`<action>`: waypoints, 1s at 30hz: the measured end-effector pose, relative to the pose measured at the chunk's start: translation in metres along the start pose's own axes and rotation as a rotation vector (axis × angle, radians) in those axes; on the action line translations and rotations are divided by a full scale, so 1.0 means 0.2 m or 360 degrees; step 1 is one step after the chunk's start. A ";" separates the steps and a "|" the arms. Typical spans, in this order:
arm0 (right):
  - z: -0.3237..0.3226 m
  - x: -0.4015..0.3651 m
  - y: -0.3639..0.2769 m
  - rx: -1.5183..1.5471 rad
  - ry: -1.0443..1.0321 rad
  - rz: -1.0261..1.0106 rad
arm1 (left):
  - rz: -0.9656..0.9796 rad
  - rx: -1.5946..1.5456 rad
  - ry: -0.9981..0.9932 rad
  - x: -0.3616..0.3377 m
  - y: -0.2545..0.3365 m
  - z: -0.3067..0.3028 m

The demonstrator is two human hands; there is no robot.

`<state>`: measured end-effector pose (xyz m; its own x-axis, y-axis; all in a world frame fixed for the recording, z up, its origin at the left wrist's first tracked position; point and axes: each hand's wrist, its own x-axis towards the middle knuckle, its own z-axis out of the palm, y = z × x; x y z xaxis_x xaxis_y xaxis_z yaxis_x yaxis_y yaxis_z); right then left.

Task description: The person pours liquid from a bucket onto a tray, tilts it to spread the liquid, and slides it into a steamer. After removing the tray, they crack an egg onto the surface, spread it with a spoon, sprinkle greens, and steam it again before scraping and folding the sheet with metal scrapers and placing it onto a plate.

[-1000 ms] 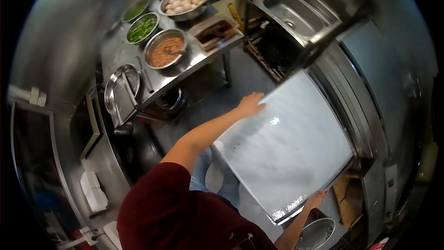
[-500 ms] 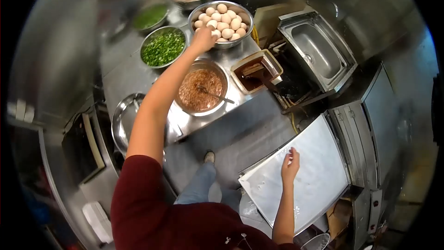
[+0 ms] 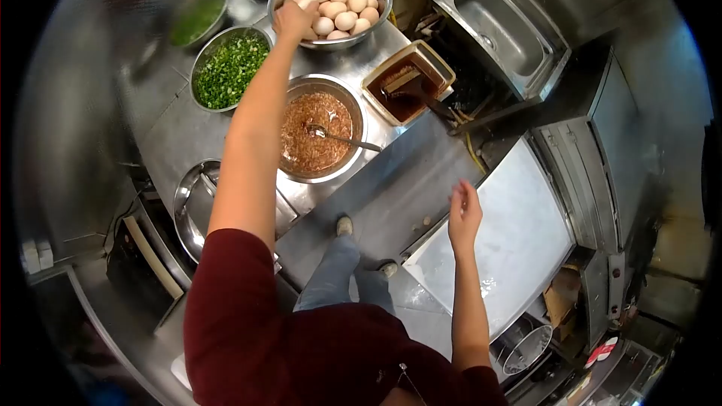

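Eggs (image 3: 346,20) heaped in metal bowl (image 3: 340,43), left hand (image 3: 293,21) touching them, fingers bent, can't tell if gripping; right hand (image 3: 465,214) empty, fingers loosely half-open, near white sheet (image 3: 519,218).

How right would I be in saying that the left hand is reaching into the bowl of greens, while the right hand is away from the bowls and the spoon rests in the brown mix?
One thing is off: the head view shows the left hand reaching into the bowl of eggs, not the greens. The right hand is away from the bowls, and the spoon rests in the brown mix.
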<state>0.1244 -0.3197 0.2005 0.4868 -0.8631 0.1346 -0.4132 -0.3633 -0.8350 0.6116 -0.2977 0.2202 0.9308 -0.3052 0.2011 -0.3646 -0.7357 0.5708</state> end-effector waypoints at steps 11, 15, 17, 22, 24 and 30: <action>-0.13 0.11 -1.37 -0.0269 -0.0868 -0.2201 | 0.0441 -0.1128 -0.0757 -0.30 0.06 -0.28; -0.30 0.11 -1.24 -0.0210 -0.0977 -0.2148 | 0.0532 -0.1166 -0.0961 -0.56 0.10 -0.37; -0.39 0.13 -1.17 -0.0094 -0.0883 -0.2022 | 0.0384 -0.1175 -0.1120 -0.71 0.17 -0.47; -0.26 0.29 -0.85 0.0140 -0.0502 -0.1376 | 0.0325 -0.1296 -0.1380 -1.03 0.20 -0.54; -0.06 0.21 -0.70 -0.0087 -0.0728 -0.1148 | 0.0380 -0.1033 -0.1502 -1.22 0.19 -0.48; 0.25 0.00 -0.33 0.0056 -0.0618 -0.0771 | -0.0233 -0.1314 -0.1808 -1.52 0.13 -0.44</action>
<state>0.1893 -0.2789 0.2288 0.8598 -0.4100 0.3045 -0.0528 -0.6644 -0.7455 0.3222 -0.1699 0.2443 0.2859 -0.8634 -0.4157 0.2212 -0.3627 0.9053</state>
